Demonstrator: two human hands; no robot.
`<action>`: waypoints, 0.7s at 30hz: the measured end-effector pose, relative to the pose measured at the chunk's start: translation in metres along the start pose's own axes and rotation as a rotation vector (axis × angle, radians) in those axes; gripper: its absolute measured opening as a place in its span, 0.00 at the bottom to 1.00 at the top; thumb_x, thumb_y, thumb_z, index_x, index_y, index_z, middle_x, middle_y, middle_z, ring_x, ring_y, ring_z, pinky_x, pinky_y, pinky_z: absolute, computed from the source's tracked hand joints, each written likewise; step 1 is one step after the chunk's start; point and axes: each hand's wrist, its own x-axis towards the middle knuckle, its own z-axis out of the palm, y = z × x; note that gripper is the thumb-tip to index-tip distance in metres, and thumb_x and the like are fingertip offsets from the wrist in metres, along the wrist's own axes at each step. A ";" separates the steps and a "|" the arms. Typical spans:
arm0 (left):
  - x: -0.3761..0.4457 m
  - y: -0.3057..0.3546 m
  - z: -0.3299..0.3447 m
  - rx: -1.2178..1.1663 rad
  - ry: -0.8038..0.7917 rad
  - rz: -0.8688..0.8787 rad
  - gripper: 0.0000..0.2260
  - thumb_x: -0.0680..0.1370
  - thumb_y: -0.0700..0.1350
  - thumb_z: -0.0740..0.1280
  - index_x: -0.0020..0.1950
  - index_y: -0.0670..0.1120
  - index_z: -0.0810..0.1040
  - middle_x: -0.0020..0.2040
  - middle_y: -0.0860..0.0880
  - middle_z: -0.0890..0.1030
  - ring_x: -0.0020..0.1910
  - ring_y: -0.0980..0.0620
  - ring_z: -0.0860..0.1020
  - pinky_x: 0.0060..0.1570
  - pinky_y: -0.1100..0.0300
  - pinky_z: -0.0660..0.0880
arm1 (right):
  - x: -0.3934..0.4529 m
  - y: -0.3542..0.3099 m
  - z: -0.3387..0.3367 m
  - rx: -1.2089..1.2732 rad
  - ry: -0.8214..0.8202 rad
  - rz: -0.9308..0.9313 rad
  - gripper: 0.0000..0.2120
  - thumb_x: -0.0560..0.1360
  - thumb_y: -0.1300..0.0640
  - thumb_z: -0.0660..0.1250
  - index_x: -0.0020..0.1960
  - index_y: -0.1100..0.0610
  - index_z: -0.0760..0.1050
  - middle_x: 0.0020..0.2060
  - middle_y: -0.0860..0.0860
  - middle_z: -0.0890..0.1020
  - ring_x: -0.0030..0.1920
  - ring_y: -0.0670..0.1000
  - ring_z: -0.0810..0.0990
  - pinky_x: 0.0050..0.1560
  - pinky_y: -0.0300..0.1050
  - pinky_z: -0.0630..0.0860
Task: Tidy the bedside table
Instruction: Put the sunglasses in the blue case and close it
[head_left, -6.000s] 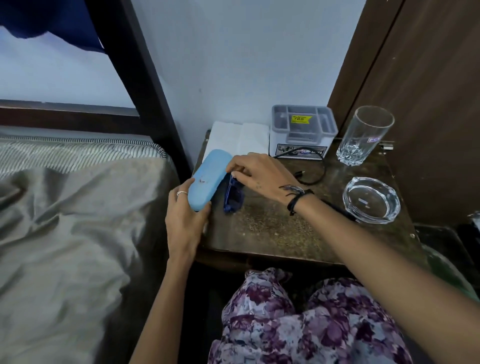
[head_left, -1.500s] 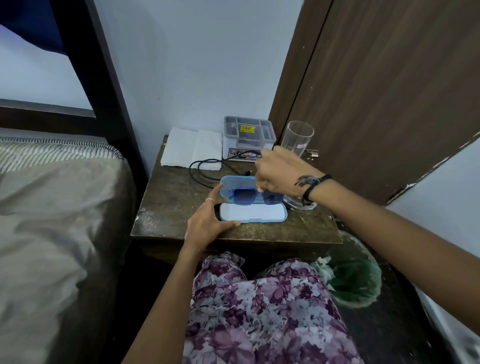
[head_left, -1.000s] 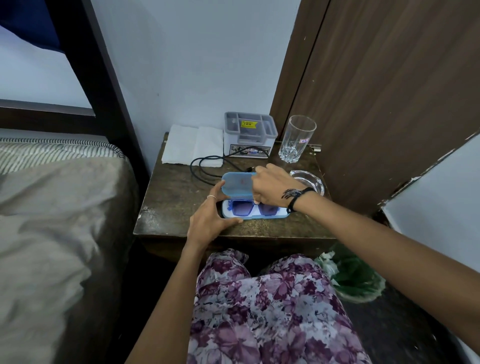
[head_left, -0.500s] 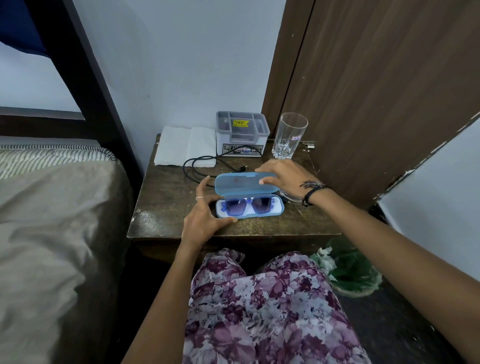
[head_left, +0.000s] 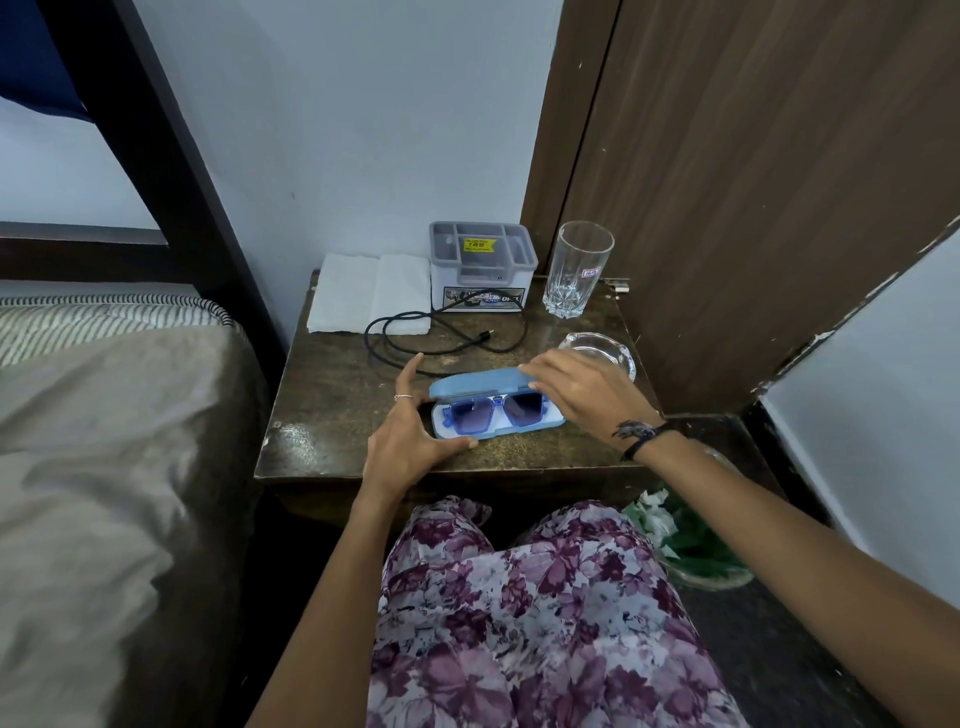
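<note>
Beside the bed stands the small brown bedside table (head_left: 332, 395), and I sit in front of it. Near its front edge lies the blue glasses case (head_left: 496, 408), still part way open. The blue sunglasses (head_left: 493, 413) lie inside the case. My left hand (head_left: 410, 436) holds the left end of the case, thumb along the front and fingers spread up the side. My right hand (head_left: 576, 387) rests on the lid with straight fingers, and I think I am pushing it down. So the glasses are put away, but the lid is not shut yet.

More is left to tidy, I think. Behind the case a black cable (head_left: 441, 332) lies loose in loops. Behind the cable sit a white folded cloth (head_left: 363, 299) and a grey organizer box (head_left: 480, 265). To the right of the box stands a tall drinking glass (head_left: 576, 270). A glass ashtray (head_left: 605, 351) sits just behind my right hand.
</note>
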 end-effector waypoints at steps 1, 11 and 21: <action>0.000 0.000 0.000 0.001 0.001 0.001 0.50 0.62 0.54 0.78 0.73 0.60 0.47 0.59 0.59 0.78 0.59 0.53 0.77 0.48 0.57 0.69 | -0.006 -0.001 0.005 -0.032 0.030 -0.025 0.11 0.77 0.57 0.59 0.53 0.58 0.78 0.44 0.51 0.82 0.42 0.51 0.81 0.33 0.45 0.79; 0.002 -0.001 0.001 0.022 -0.005 0.010 0.51 0.62 0.53 0.78 0.74 0.59 0.46 0.51 0.63 0.76 0.58 0.54 0.78 0.51 0.54 0.71 | -0.024 -0.009 0.022 -0.043 0.131 -0.084 0.15 0.76 0.54 0.63 0.57 0.61 0.78 0.50 0.53 0.84 0.49 0.50 0.83 0.55 0.44 0.79; 0.002 0.000 -0.001 -0.022 -0.058 -0.001 0.52 0.57 0.61 0.73 0.73 0.62 0.45 0.52 0.59 0.77 0.55 0.52 0.79 0.47 0.55 0.72 | -0.002 0.004 0.016 -0.014 0.067 -0.138 0.14 0.74 0.56 0.62 0.55 0.60 0.79 0.48 0.52 0.85 0.46 0.49 0.84 0.44 0.43 0.82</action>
